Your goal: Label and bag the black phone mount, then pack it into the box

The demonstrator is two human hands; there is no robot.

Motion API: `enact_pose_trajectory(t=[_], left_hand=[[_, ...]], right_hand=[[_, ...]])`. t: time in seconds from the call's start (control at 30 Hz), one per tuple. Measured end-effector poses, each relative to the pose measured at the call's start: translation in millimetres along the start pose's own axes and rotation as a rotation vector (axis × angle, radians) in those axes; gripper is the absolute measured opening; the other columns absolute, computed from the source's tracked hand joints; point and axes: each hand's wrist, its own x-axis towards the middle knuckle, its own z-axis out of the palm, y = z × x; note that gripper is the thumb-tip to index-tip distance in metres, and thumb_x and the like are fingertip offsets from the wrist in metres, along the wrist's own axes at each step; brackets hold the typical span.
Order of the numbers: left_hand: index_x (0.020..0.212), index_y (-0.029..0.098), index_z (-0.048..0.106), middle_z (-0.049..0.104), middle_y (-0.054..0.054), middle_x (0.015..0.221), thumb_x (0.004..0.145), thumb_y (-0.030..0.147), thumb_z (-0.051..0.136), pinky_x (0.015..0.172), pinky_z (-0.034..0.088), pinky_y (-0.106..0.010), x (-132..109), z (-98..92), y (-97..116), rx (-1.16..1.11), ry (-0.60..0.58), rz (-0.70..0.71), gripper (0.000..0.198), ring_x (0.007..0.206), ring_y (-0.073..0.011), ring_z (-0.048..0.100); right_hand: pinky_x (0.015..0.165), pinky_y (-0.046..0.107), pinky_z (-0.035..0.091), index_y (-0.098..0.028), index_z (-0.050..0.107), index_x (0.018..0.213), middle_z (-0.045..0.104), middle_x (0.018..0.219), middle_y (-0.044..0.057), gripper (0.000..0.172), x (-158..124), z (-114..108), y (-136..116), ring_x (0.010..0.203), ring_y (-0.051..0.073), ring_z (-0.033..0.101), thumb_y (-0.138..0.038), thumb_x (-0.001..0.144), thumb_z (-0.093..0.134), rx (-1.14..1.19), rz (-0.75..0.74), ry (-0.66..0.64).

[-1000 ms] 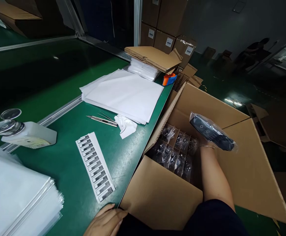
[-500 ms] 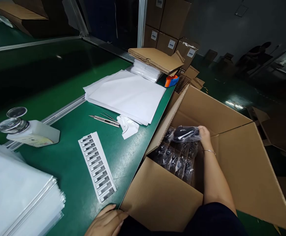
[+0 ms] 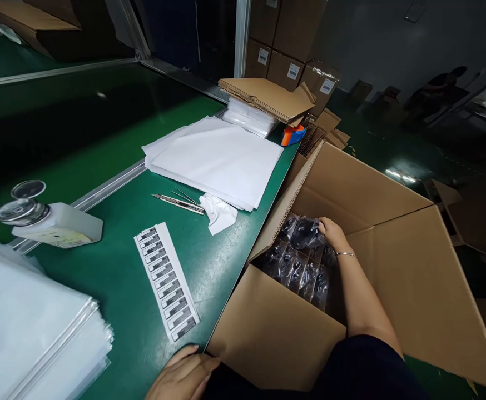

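Inside the open cardboard box (image 3: 280, 333), my right hand (image 3: 330, 232) is closed on the end of a dark item in a clear plastic bag (image 3: 305, 233). What the item is does not show through the bag. Below and nearer to me, more bagged dark items (image 3: 295, 265) stand in rows between cardboard dividers. My left hand (image 3: 184, 373) lies open on the near edge of the green table (image 3: 213, 300), beside a box flap, its fingers stretched out and holding nothing. The sheet of black-and-white labels (image 3: 167, 282) is just beyond it.
On the table are white sheets (image 3: 213, 161), a utility knife (image 3: 180, 204), a crumpled white paper (image 3: 218, 214), a white bottle (image 3: 65, 225), clear plastic bags (image 3: 34, 328), and an orange-and-blue tape dispenser (image 3: 293, 135). Stacked cartons (image 3: 284, 69) stand behind. Box flaps rise around the opening.
My right hand has moved left and slightly down with the bagged item, lowering it among the others at the box's far side. My left hand has stayed in place.
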Motion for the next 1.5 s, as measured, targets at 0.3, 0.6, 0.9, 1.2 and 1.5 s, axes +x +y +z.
enact_pose_trajectory(t=[0.3,0.6,0.9,1.2,1.5], left_hand=[[0.103,0.024,0.060,0.074,0.005,0.076,0.103,0.028,0.036,0.085,0.052,-0.011,6.2,-5.8,2.4,0.023,0.000,0.026,0.025,0.065,-0.0048,0.071],[0.102,0.024,0.060,0.075,0.005,0.076,0.103,0.027,0.035,0.081,0.054,-0.011,-4.0,3.1,-5.3,0.039,0.007,0.024,0.026,0.066,-0.0053,0.071],[0.103,0.024,0.060,0.074,0.006,0.076,0.103,0.025,0.036,0.085,0.052,-0.010,-3.1,0.0,-4.7,0.022,-0.018,0.014,0.025,0.067,-0.0042,0.071],[0.101,0.024,0.061,0.073,0.006,0.075,0.102,0.024,0.037,0.080,0.054,-0.010,0.8,0.9,-2.1,0.002,0.024,0.007,0.024,0.064,-0.0046,0.070],[0.110,0.026,0.061,0.074,-0.001,0.085,0.098,0.023,0.045,0.081,0.057,-0.021,-22.4,14.6,-7.5,-0.055,-0.039,-0.090,0.020,0.074,-0.0127,0.071]], right_hand=[[0.091,0.043,0.050,-0.015,0.061,0.113,0.063,0.114,0.008,0.027,36.7,41.9,-32.6,0.103,0.021,0.062,-0.035,0.096,0.055,-0.170,0.071,-0.266],[0.095,0.046,0.050,-0.019,0.056,0.125,0.055,0.131,0.010,0.033,30.2,48.6,-22.5,0.113,0.023,0.058,-0.035,0.096,0.055,-0.186,0.203,-0.298],[0.094,0.046,0.051,-0.016,0.058,0.121,0.058,0.125,0.010,0.032,-0.6,64.1,-15.6,0.111,0.023,0.059,-0.034,0.095,0.058,-0.209,0.394,-0.357],[0.087,0.042,0.052,-0.014,0.061,0.112,0.065,0.109,0.007,0.029,5.0,60.7,-23.4,0.097,0.020,0.064,-0.037,0.094,0.058,-0.052,0.506,-0.269],[0.079,0.034,0.049,-0.017,0.063,0.093,0.069,0.090,0.008,0.031,-3.7,-50.2,20.3,0.087,0.023,0.064,-0.040,0.087,0.044,0.374,0.375,0.328]])
